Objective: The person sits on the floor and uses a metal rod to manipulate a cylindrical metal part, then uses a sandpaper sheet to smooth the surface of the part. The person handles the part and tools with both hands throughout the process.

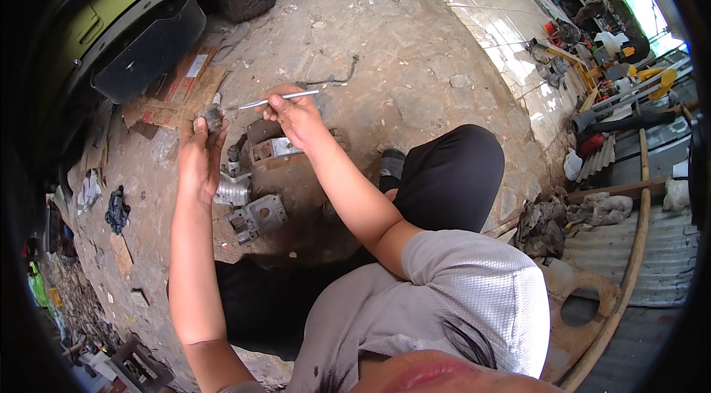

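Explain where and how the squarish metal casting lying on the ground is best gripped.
Probably by opposite outer edges of the squarish metal casting, reaching down from the near side: it lies low and flat, and a silver part sits close beyond its far edge.

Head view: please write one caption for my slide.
The left hand holds a small grey part while the right hand holds a thin silver tool near it, above the rough floor.

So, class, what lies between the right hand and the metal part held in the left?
The head view shows the front of a slim tool, pointing from the right hand towards the metal part; contact is unclear.
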`<state>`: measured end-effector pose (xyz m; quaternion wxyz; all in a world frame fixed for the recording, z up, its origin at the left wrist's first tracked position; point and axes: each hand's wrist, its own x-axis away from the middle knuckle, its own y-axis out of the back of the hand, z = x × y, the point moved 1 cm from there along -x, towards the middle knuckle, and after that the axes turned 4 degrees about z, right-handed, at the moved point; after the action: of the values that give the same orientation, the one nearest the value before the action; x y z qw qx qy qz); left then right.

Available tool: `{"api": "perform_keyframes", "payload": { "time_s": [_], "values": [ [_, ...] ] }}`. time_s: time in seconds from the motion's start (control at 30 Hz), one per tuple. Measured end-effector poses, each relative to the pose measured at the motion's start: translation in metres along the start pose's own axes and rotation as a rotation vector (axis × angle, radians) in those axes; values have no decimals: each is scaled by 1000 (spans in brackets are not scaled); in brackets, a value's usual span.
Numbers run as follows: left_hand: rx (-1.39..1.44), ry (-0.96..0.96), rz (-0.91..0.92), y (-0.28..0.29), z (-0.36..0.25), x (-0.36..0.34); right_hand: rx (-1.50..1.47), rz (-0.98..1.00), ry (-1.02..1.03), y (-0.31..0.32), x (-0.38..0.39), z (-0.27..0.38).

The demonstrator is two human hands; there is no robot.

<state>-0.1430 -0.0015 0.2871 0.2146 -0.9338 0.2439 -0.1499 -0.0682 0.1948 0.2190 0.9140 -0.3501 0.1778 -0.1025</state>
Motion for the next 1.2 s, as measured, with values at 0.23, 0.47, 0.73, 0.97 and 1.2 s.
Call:
{"api": "perform_keyframes", "payload": {
  "time_s": [0.23,0.47,0.73,0.97,1.2],
  "values": [
    [-73,-14,33,4,3,3,29,-34,22,-2,1,6],
    [-67,-19,19,-4,11,9,25,-4,-42,5,5,2],
    [-60,-39,-4,-9,14,15,105,-19,2,6,4,6],
    [-19,-45,-36,-18,10,32,-149,-4,-23,22,4,-1],
    [21,-49,-26,-17,14,43,-140,-10,-35,16,6,-1]
  ]
}}
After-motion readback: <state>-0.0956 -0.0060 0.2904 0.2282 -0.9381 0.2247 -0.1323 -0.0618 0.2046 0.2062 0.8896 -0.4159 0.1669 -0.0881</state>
